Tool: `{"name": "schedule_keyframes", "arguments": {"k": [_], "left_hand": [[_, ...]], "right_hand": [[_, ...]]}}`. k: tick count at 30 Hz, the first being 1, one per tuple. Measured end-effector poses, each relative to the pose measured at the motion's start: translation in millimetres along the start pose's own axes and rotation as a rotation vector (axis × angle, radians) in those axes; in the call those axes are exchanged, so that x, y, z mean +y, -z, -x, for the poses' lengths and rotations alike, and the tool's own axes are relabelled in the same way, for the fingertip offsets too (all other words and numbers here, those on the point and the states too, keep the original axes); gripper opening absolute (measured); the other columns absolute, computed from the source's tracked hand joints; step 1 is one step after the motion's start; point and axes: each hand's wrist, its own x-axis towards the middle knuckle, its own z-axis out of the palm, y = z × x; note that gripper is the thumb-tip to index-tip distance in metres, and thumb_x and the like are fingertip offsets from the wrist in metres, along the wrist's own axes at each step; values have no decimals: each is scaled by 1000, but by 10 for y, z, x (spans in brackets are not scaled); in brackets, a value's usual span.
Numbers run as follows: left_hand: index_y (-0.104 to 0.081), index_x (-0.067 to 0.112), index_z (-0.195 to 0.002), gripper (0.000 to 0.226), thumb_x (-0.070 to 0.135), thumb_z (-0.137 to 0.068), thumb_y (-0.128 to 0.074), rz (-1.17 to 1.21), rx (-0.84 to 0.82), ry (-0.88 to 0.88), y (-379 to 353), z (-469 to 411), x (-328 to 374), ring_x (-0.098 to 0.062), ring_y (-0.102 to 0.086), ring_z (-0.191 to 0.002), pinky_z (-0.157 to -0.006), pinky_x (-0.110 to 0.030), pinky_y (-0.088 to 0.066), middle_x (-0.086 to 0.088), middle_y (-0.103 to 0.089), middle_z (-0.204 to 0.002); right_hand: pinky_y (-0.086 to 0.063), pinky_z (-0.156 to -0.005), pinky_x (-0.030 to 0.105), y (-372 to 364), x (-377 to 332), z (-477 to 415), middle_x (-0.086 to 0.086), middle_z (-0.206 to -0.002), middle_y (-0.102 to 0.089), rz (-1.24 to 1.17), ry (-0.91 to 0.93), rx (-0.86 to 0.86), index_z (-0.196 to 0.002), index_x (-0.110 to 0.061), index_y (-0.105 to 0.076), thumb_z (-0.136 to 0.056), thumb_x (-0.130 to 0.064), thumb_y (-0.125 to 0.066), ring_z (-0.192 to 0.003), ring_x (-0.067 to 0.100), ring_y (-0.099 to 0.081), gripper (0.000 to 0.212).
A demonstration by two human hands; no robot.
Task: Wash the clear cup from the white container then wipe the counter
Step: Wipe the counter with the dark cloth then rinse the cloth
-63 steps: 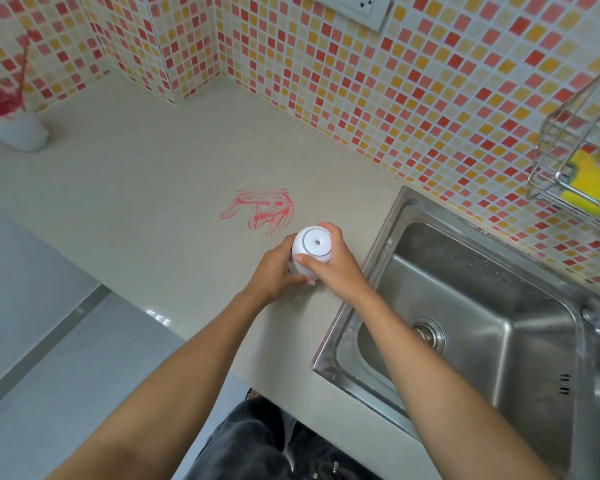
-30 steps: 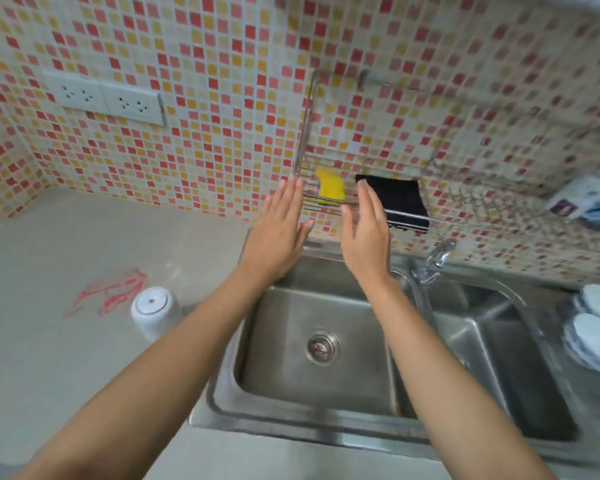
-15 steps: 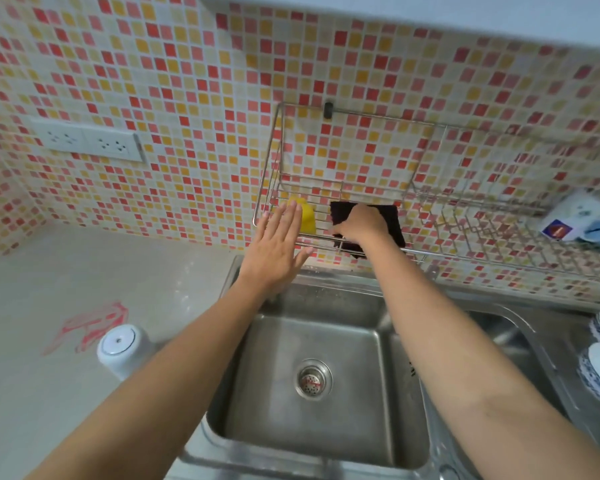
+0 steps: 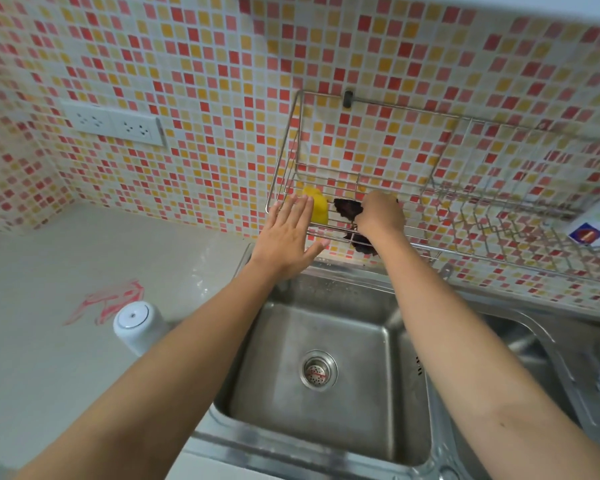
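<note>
Inside the wire rack (image 4: 293, 161), right hand (image 4: 380, 216) grips dark cloth (image 4: 347, 207); left hand (image 4: 288, 237) spread flat.

Cup (image 4: 136, 325): white-looking, cylindrical, standing upside down with its flat base up; a ringed circle marks the base. Position: on the desk (image 4: 49, 375), left of the sink, just beside the red scribble.

Desk: pale beige, smooth. Condition: red scribble (image 4: 108, 301) near the cup.

Dark cloth (image 4: 349, 209): crumpled, in the wire rack, held in the right hand's grip.
</note>
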Motion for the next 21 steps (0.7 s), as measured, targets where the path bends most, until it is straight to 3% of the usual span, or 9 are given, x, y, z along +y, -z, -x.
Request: {"name": "schedule_keyframes", "arguments": {"k": [3, 6, 9, 12, 17, 19, 21], "left_hand": [[10, 13, -153, 84, 68, -94, -15, 23, -34, -17, 77, 21, -16, -19, 16, -148, -113, -34, 21, -4, 10, -162], [6, 15, -154, 81, 60, -97, -29, 222, -15, -47, 164, 237, -126, -15, 12, -148, -117, -30, 13, -1, 9, -162], [0, 19, -155, 76, 53, -98, -38, 356, 61, 12, 192, 671, -439, -11, 8, -148, -121, -31, 2, 3, 5, -162], [-5, 22, -155, 74, 53, -97, -40, 365, 128, 151, 144, 1163, -948, -4, 10, -145, -118, -29, 2, 5, 1, -162], [-10, 19, -155, 76, 55, -95, -42, 433, 97, 346, -74, 1861, -1825, -12, 1, -149, -120, -33, -4, 1, -6, -163], [-16, 16, -154, 79, 57, -92, -45, 510, 67, 382, -218, 2047, -2088, -17, -10, -149, -121, -40, -13, -3, -15, -161], [-18, 19, -153, 85, 63, -87, -47, 611, 23, 401, -375, 2212, -2240, -18, -20, -147, -119, -36, -18, -1, -20, -160]], "right_hand": [[-47, -60, 32, -2, 35, 41, 9, -102, -65, -282, -14, 89, -118, -12, -58, -90, -15, -59, -80, 26, -61, 28], [-46, -74, 29, 95, -18, 156, 10, -117, -62, -533, 58, 269, -123, -11, -55, -92, -9, -52, -99, 27, -61, 31], [-48, -80, 34, 227, -231, 398, 7, -109, -62, -607, 222, 454, -110, -8, -58, -86, -5, -51, -98, 23, -57, 25], [-33, -70, 24, 300, -613, 803, 4, -102, -57, -613, 363, 507, -104, -7, -61, -82, -3, -51, -90, 16, -49, 24], [-32, -73, 26, -368, -1222, 1481, 11, -98, -62, -520, 528, 262, -104, -8, -69, -78, -1, -54, -91, 26, -54, 30], [-33, -74, 27, -897, -1398, 1654, 13, -93, -63, -510, 474, 119, -101, -9, -72, -77, 0, -57, -89, 29, -56, 30], [-33, -75, 24, -1418, -1526, 1815, 12, -93, -63, -510, 343, 0, -103, -13, -73, -80, -2, -56, -90, 27, -57, 31]]}}
